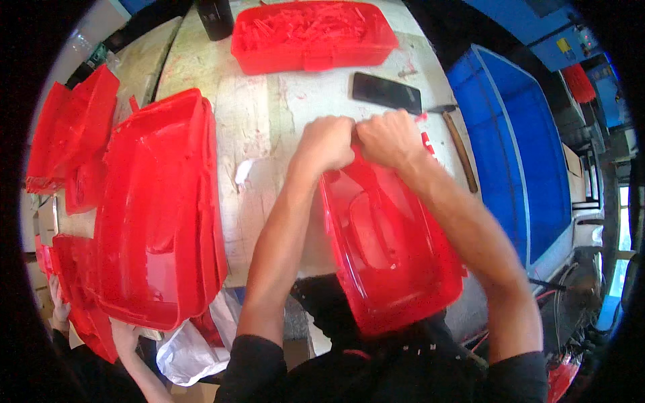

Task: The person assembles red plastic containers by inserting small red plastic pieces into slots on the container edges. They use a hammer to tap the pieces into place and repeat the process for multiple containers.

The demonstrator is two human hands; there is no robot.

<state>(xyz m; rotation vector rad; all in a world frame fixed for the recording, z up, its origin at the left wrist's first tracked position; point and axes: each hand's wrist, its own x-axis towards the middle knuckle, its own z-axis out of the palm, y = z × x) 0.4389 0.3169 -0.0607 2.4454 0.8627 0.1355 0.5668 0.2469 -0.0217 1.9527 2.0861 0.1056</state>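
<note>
A red translucent plastic tub [390, 248] leans from my lap up onto the table edge, its hollow side facing me. My left hand [326, 142] and my right hand [388, 138] are both clenched side by side on the tub's far rim, knuckles almost touching. What lies under the fingers is hidden. A small red plastic bit [426, 141] shows just right of my right hand.
A stack of the same red tubs [158, 208] lies on the worn white table [269, 114] at my left, more red parts [70, 134] beyond. A red tray of scraps [312, 33], a black phone [387, 92], a wooden-handled tool [460, 151] and a blue bin [517, 161] stand around. Another person's hand [124, 336] holds parts lower left.
</note>
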